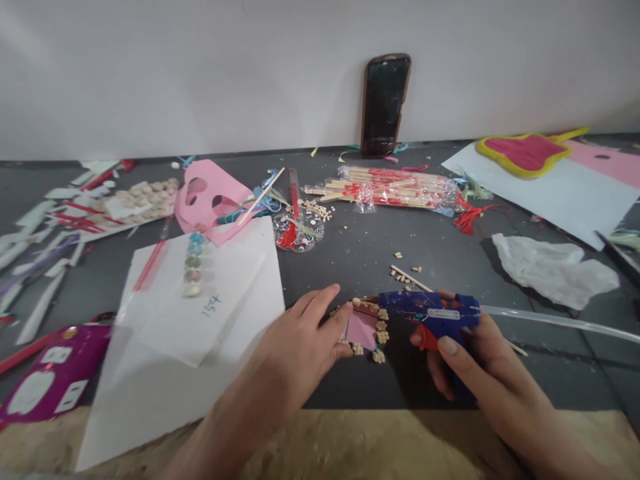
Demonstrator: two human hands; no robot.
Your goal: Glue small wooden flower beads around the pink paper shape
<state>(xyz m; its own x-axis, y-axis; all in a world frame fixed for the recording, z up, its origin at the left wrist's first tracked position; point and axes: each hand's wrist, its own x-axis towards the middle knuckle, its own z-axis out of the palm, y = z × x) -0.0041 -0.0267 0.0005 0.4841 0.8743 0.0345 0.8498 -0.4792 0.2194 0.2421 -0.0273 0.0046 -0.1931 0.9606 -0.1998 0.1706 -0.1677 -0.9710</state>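
Note:
A blue hot glue gun (427,310) is gripped in my right hand (495,373), with fingers by its red trigger and a long clear glue stick (555,321) coming out of its back. Its nozzle points left and lies close to the top edge of a small pink square craft piece (361,329). Clusters of small beige wooden bits (382,327) border that piece like flowers. My left hand (300,333) pinches the piece along its left side, hiding part of that edge. Whether the nozzle touches the border, I cannot tell.
Short cut wooden bits (400,277) lie beyond the glue gun. Farther back are bundled wooden sticks (395,187) in plastic and a phone (386,103) against the wall. White paper (165,360) spreads at left; a crumpled white plastic sheet (553,267) sits at right.

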